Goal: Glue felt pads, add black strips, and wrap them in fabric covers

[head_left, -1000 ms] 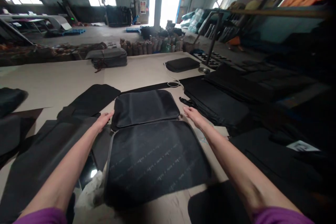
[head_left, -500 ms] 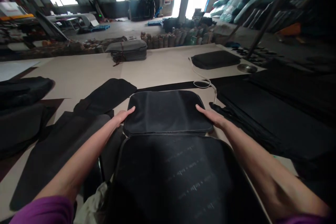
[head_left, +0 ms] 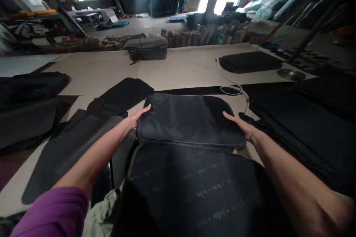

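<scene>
A black fabric case lies opened flat on the cardboard-covered table (head_left: 97,70). Its far half (head_left: 189,120) is a padded panel with rounded corners; its near half (head_left: 194,189) shows a lining with faint printed lines. My left hand (head_left: 136,117) grips the padded panel's left edge, fingers curled around it. My right hand (head_left: 244,127) holds the panel's right edge, thumb on top. The panel is lifted slightly off the table along its near side.
Black fabric pieces (head_left: 69,144) lie left of the case, and a stack of black sheets (head_left: 300,122) lies to the right. A white cord (head_left: 232,85) loops behind the case. A tied bundle of grey cases (head_left: 147,48) and a flat black case (head_left: 249,62) sit farther back.
Both hands moved in from beside the padded panel and took hold of its two side edges. The panel has risen a little. The view has tilted closer over the case.
</scene>
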`<state>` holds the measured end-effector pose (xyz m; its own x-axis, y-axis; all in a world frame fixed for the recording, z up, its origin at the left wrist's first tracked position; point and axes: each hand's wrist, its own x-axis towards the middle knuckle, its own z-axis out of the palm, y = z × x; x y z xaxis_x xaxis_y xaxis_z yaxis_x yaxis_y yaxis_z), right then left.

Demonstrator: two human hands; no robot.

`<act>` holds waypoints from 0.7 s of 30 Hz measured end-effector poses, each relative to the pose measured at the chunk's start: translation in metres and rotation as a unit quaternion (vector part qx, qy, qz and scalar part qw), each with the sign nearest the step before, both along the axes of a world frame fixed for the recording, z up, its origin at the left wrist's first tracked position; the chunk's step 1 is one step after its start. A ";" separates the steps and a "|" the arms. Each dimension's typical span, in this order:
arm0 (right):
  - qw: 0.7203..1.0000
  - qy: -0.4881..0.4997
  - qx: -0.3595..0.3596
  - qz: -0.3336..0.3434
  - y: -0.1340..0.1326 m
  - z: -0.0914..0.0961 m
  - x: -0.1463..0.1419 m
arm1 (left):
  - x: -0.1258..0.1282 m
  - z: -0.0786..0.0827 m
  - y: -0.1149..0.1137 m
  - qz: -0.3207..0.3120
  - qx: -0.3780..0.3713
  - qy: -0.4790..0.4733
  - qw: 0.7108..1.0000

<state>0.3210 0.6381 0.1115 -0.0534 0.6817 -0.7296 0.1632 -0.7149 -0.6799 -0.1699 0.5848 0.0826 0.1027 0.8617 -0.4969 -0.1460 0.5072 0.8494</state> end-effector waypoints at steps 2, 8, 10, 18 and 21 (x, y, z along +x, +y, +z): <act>0.999 0.024 -0.027 -0.014 -0.001 0.002 0.001 | -0.002 0.001 0.001 -0.014 -0.049 -0.058 0.997; 0.998 0.057 -0.016 -0.034 -0.004 0.009 0.004 | -0.008 0.002 0.002 0.010 -0.048 -0.060 0.997; 0.997 0.071 -0.009 -0.037 -0.004 0.009 0.006 | -0.008 0.001 0.003 0.005 -0.042 -0.085 0.995; 0.996 0.081 -0.019 -0.030 -0.004 0.006 0.003 | 0.005 0.001 -0.002 0.030 -0.027 -0.052 0.998; 0.994 0.055 0.075 -0.058 -0.006 0.007 0.001 | 0.010 0.006 -0.008 0.064 0.031 -0.023 0.997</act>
<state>0.3221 0.6322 0.1190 -0.0426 0.7891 -0.6128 0.0050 -0.6132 -0.7899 -0.1598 0.5766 0.0887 0.0112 0.8984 -0.4391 -0.2468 0.4280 0.8694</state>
